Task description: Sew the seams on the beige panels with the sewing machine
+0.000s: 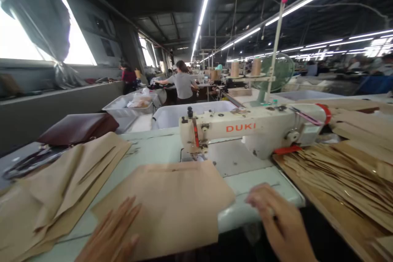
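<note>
A tan fabric piece (172, 200) lies flat on the pale green sewing table (153, 151), its far edge under the needle of a white sewing machine (245, 129) marked DUKI. My left hand (112, 233) rests flat on the near left corner of this piece, fingers spread. My right hand (279, 219) lies at the table's near right edge, just right of the fabric, fingers curled loosely with nothing seen in them; motion blurs it.
A pile of tan fabric pieces (55, 188) lies at left, with a dark red bag (76, 129) behind it. Stacked tan strips (344, 176) fill a wooden board at right. White bins (172, 114), a green fan (279, 73) and other workers (182, 82) stand beyond.
</note>
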The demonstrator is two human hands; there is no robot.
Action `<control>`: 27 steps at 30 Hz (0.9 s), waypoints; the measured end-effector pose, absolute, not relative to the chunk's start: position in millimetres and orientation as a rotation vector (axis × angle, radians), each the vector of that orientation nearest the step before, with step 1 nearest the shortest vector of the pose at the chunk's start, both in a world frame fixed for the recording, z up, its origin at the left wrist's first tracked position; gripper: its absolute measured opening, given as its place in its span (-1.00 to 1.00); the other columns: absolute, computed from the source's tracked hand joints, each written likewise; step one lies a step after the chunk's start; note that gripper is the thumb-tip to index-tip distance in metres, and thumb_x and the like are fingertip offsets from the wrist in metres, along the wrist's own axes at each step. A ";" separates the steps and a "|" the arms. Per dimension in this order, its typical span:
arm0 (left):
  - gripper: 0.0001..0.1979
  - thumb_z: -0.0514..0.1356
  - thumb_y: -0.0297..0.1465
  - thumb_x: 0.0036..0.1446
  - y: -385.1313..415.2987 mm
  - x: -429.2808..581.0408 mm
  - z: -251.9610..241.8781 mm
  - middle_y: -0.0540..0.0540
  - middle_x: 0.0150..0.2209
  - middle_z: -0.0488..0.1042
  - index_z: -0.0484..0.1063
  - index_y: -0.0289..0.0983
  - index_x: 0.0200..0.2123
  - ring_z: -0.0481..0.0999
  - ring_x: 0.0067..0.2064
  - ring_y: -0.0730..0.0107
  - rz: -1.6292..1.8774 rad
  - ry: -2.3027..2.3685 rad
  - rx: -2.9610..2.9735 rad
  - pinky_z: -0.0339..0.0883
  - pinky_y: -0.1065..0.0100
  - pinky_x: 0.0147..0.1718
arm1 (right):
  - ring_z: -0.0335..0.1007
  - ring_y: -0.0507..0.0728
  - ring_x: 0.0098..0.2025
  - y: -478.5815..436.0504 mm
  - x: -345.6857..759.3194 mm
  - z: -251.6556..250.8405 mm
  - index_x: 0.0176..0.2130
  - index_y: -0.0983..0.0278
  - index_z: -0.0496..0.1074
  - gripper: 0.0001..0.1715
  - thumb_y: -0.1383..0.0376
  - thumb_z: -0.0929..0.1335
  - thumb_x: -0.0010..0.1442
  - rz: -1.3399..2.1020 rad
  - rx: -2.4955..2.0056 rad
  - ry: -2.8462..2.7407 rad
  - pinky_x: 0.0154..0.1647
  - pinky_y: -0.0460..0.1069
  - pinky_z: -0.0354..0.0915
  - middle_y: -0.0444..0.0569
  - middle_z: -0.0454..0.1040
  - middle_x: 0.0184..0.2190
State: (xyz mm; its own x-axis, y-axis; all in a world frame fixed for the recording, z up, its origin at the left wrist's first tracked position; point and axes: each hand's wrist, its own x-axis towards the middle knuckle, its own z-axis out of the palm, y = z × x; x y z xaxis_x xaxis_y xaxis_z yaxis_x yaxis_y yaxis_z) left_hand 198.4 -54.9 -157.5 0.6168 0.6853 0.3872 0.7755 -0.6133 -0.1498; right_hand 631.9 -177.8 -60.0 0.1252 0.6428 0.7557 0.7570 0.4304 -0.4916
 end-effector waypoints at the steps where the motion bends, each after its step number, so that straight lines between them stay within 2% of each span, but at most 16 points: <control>1: -0.20 0.06 -0.14 0.23 -59.8 201.7 -157.2 -0.11 0.36 0.09 -0.27 -0.02 0.43 0.20 0.32 -0.01 -0.388 -1.142 -2.527 0.35 -0.06 0.13 | 0.49 0.18 -0.21 -167.6 618.6 -71.8 -0.13 0.11 0.44 -0.77 0.27 0.21 0.39 -0.110 -1.270 -1.699 -0.24 0.02 0.45 -0.02 0.52 -0.25; 3: -0.17 0.08 -0.13 0.24 -67.9 209.6 -150.3 -0.20 0.34 0.12 -0.29 -0.12 0.43 0.23 0.30 -0.06 -0.327 -1.067 -2.480 0.41 -0.08 0.07 | 0.46 0.23 0.02 -147.1 598.0 -96.3 0.09 0.19 0.39 -0.66 0.23 0.25 0.37 -0.161 -1.308 -1.914 -0.01 0.09 0.43 0.05 0.51 0.01; 5: -0.20 0.07 -0.11 0.26 -72.7 216.1 -140.7 -0.21 0.32 0.17 -0.23 -0.16 0.43 0.29 0.26 -0.06 -0.300 -1.040 -2.431 0.45 -0.07 0.03 | 0.41 0.28 0.11 -131.6 585.6 -118.5 0.20 0.26 0.31 -0.53 0.21 0.26 0.35 -0.322 -1.339 -2.010 0.08 0.16 0.38 0.10 0.44 0.12; 8: -0.34 0.06 -0.06 0.29 -71.3 219.5 -131.0 -0.14 0.28 0.25 0.04 -0.12 0.38 0.37 0.22 0.00 -0.247 -1.060 -2.420 0.44 -0.04 0.05 | 0.49 0.30 0.02 -122.3 576.6 -142.1 0.17 0.31 0.36 -0.51 0.16 0.28 0.33 -0.503 -1.269 -2.100 -0.05 0.15 0.44 0.15 0.49 0.06; 10: -0.41 0.06 -0.01 0.27 -64.9 218.6 -129.1 -0.13 0.24 0.33 0.25 -0.12 0.28 0.39 0.21 0.01 -0.224 -1.129 -2.431 0.38 -0.04 0.10 | 0.54 0.28 -0.06 -124.5 572.4 -150.2 0.12 0.28 0.41 -0.53 0.10 0.31 0.32 -0.497 -1.158 -2.161 -0.16 0.09 0.48 0.12 0.54 0.00; 12: -0.43 0.07 0.04 0.24 -56.7 218.2 -130.5 -0.22 0.21 0.38 0.41 -0.19 0.15 0.38 0.22 -0.04 -0.248 -1.236 -2.401 0.29 -0.09 0.16 | 0.56 0.21 -0.12 -131.1 567.8 -152.4 0.07 0.22 0.43 -0.56 0.04 0.31 0.32 -0.367 -1.052 -2.192 -0.20 0.02 0.49 0.05 0.58 -0.06; 14: -0.39 0.06 0.07 0.21 -50.4 221.1 -134.6 -0.35 0.21 0.36 0.49 -0.28 0.04 0.31 0.25 -0.13 -0.305 -1.335 -2.331 0.17 -0.17 0.21 | 0.56 0.15 -0.16 -140.4 563.8 -149.6 0.04 0.18 0.43 -0.60 0.03 0.29 0.34 -0.199 -1.005 -2.170 -0.19 -0.01 0.49 0.00 0.59 -0.10; 16: -0.33 0.04 0.08 0.19 -48.9 228.2 -141.1 -0.40 0.27 0.25 0.44 -0.33 0.10 0.22 0.30 -0.17 -0.351 -1.342 -2.326 0.11 -0.22 0.22 | 0.55 0.14 -0.16 -150.6 562.5 -143.2 0.02 0.16 0.42 -0.67 0.09 0.27 0.37 -0.080 -1.049 -2.112 -0.17 0.00 0.49 0.00 0.59 -0.12; 19: -0.22 0.04 0.06 0.20 -54.7 242.0 -153.1 -0.29 0.35 0.10 0.07 -0.23 0.37 0.14 0.34 -0.12 -0.326 -1.248 -2.489 0.14 -0.23 0.19 | 0.53 0.15 -0.18 -165.9 568.2 -131.5 -0.02 0.17 0.43 -0.77 0.24 0.27 0.37 0.017 -1.165 -2.063 -0.16 0.03 0.48 0.00 0.59 -0.16; 21: -0.14 0.06 0.09 0.17 -57.7 247.5 -159.4 -0.25 0.37 0.05 -0.09 -0.16 0.41 0.12 0.34 -0.15 -0.282 -1.235 -2.555 0.11 -0.28 0.18 | 0.52 0.15 -0.20 -175.1 576.5 -126.0 -0.04 0.18 0.43 -0.79 0.32 0.28 0.35 0.045 -1.212 -2.056 -0.17 0.03 0.48 0.00 0.58 -0.19; 24: -0.04 0.09 0.20 0.08 -46.0 241.9 -158.5 -0.27 0.36 0.04 -0.12 -0.13 0.41 0.10 0.34 -0.22 -0.200 -1.291 -2.574 0.00 -0.35 0.20 | 0.53 0.16 -0.22 -185.6 593.5 -124.9 -0.06 0.19 0.41 -0.80 0.36 0.29 0.32 0.010 -1.232 -2.057 -0.16 0.04 0.47 -0.01 0.59 -0.23; 27: -0.01 0.15 0.22 0.01 -10.3 228.9 -140.9 -0.25 0.35 0.08 -0.08 -0.08 0.39 0.11 0.33 -0.28 -0.009 -1.264 -2.738 0.02 -0.37 0.18 | 0.54 0.17 -0.26 -192.5 612.8 -129.0 -0.05 0.19 0.40 -0.80 0.36 0.31 0.31 -0.075 -1.266 -2.066 -0.17 0.05 0.47 -0.02 0.60 -0.26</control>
